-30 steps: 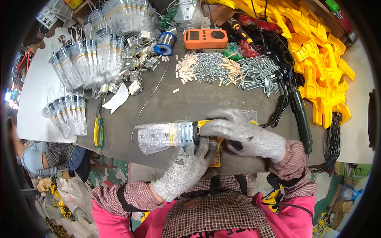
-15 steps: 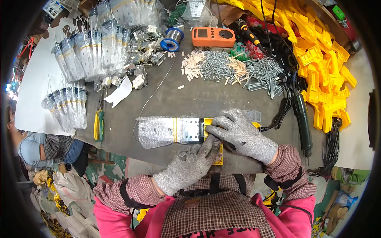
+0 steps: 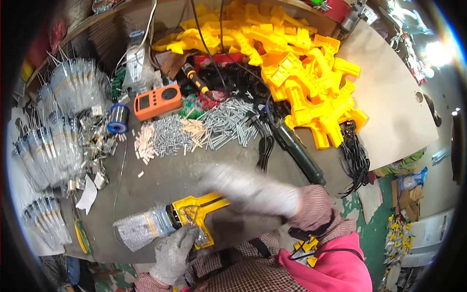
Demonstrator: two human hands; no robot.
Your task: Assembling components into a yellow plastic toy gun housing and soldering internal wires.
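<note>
A yellow plastic housing (image 3: 210,237) lies open on the bench, with thin wires inside it. From its left end extends a flat metal part in bubble wrap (image 3: 138,230), banded with a yellow tie. My left hand (image 3: 172,255), in a grey knit glove, is closed at the housing's near edge, fingertips on it beside the wires. My right hand (image 3: 226,182), gloved alike, is off the housing, beyond its far side, and smeared by motion. Its fingers cannot be made out.
Screws (image 3: 231,121) and small pale pegs (image 3: 144,141) lie beyond my hands, with an orange meter (image 3: 157,102) and a solder spool (image 3: 118,119) behind. A dark green power screwdriver (image 3: 296,151) lies right, before piled yellow housings (image 3: 311,92). Bubble-wrapped parts (image 3: 46,151) and green-yellow pliers (image 3: 82,236) are left.
The view has swung right, so the bench appears farther left. My right hand has come off the housing and moved out beyond it, uncovering wires inside. My left hand stays at the housing.
</note>
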